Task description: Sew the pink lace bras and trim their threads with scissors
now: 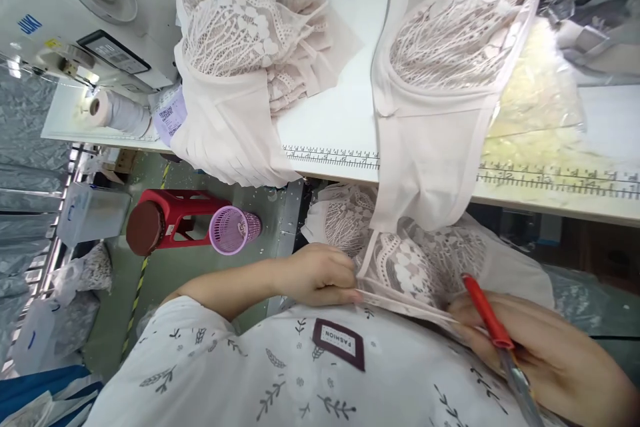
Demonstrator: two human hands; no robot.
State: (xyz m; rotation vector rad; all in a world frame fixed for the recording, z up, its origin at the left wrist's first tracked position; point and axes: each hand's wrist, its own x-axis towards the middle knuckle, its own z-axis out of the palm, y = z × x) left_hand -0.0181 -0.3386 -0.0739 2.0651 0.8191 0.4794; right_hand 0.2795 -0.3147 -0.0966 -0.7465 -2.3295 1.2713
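A pale pink lace bra (407, 267) lies across my lap below the table edge, and its lower band is stretched between my hands. My left hand (323, 275) is closed, pinching the band's left end between thumb and fingers. My right hand (545, 353) is closed at the band's other end. It also holds a tool with a red handle and metal blades (487, 313), pointing down to the right; its exact kind is unclear. Above, another pale pink lace bra (425, 127) hangs over the table edge toward my lap.
A stack of similar bras (225, 93) hangs over the white table (330, 127), beside a sewing machine (115, 7) and a thread cone (120, 112). A yellowish plastic bag (540, 100) lies at right. A red stool (185, 213) and purple basket (227, 233) stand on the floor.
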